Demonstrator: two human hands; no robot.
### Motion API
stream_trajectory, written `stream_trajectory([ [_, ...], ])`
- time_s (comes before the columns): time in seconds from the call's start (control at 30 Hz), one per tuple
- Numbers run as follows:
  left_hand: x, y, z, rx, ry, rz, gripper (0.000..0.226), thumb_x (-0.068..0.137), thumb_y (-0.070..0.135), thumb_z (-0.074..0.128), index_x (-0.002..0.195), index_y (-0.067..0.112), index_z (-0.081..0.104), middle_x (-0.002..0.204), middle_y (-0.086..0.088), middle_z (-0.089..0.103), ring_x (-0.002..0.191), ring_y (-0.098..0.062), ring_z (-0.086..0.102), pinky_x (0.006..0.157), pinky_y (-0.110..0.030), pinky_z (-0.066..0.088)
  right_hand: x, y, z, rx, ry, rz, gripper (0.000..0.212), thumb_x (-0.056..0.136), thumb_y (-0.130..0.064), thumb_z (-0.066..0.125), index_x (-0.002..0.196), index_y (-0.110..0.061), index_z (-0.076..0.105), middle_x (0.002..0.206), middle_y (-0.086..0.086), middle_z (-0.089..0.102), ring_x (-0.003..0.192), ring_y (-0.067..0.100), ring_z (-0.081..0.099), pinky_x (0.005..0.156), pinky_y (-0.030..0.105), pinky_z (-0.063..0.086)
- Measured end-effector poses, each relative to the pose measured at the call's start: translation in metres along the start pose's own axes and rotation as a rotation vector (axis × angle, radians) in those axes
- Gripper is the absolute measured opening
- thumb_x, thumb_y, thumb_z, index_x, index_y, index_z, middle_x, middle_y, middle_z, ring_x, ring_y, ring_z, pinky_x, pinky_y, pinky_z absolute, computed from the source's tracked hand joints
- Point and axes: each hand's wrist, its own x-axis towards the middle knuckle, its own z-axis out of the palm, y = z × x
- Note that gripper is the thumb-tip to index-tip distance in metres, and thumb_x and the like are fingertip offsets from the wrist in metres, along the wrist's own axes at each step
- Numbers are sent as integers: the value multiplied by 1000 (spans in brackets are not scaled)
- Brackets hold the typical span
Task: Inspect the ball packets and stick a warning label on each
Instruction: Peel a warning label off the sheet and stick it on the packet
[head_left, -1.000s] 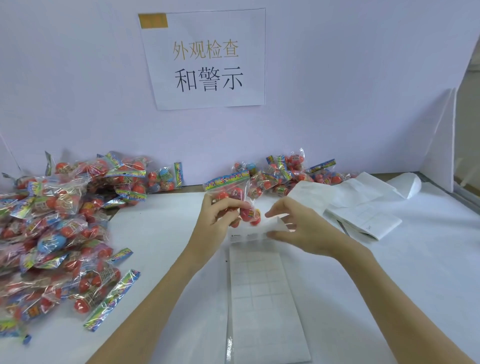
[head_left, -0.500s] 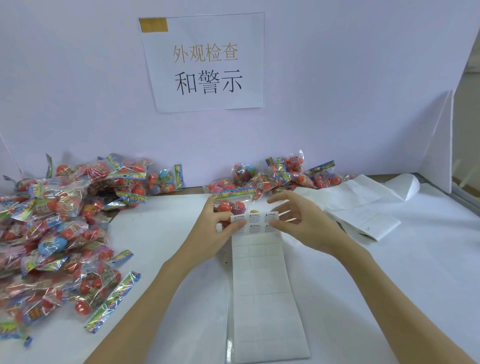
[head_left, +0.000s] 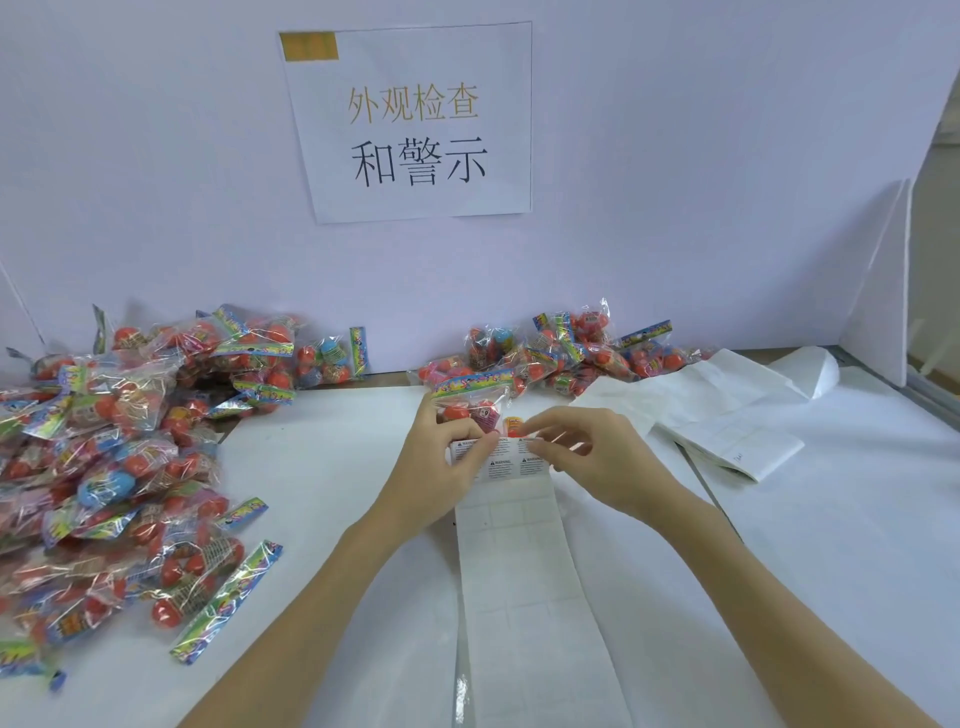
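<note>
One clear ball packet (head_left: 470, 402) with red balls and a colourful header lies at the table's middle, above a long white label strip (head_left: 524, 582). My left hand (head_left: 441, 467) holds the packet's lower edge together with the strip's top end, where printed warning labels (head_left: 511, 462) sit. With thumb and fingertips, my right hand (head_left: 587, 457) pinches at a label on that top row. A big heap of ball packets (head_left: 109, 467) fills the left side. A smaller heap of packets (head_left: 566, 353) lies at the back, against the wall.
Emptied folded label backing sheets (head_left: 727, 415) lie to the right of my hands. A white partition wall carries a paper sign (head_left: 415, 124) with Chinese writing. A folded white board (head_left: 883, 291) stands at the right edge of the table.
The packet came down from my raised left hand onto the table. Both hands moved to the strip's top end, and my right fingers closed on a printed label there.
</note>
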Motion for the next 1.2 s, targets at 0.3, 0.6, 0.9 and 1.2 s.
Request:
stream_trajectory([
  [0.3,1,-3,-2,-10,55,-2,18,97,19,73,81,10,77,115,-4,51,104,21,49,88,2,33,-4,-8,9,-5,33,-54,14,94,-11,76,103,-22,78,100,-12,76,88,5,70,79,15,54],
  [0.6,1,-2,-2,-3,64,18,16,96,18,73,83,10,78,114,-1,51,105,22,49,89,3,31,-6,-10,8,-30,36,-104,24,94,-9,75,114,-21,81,100,-14,68,88,1,67,81,13,52],
  [0.9,3,0,-3,-54,90,-25,18,98,23,71,82,30,74,122,-4,51,109,14,51,90,0,36,-3,-17,7,137,244,-173,13,97,-8,72,100,-20,76,105,-11,73,103,9,69,86,21,55],
  [1.2,5,15,-20,-441,204,-55,43,93,-12,62,111,24,77,123,-12,66,100,-17,69,82,-21,53,-3,-24,3,347,289,-50,28,102,-4,62,100,-27,78,90,-10,74,78,8,64,73,27,55],
])
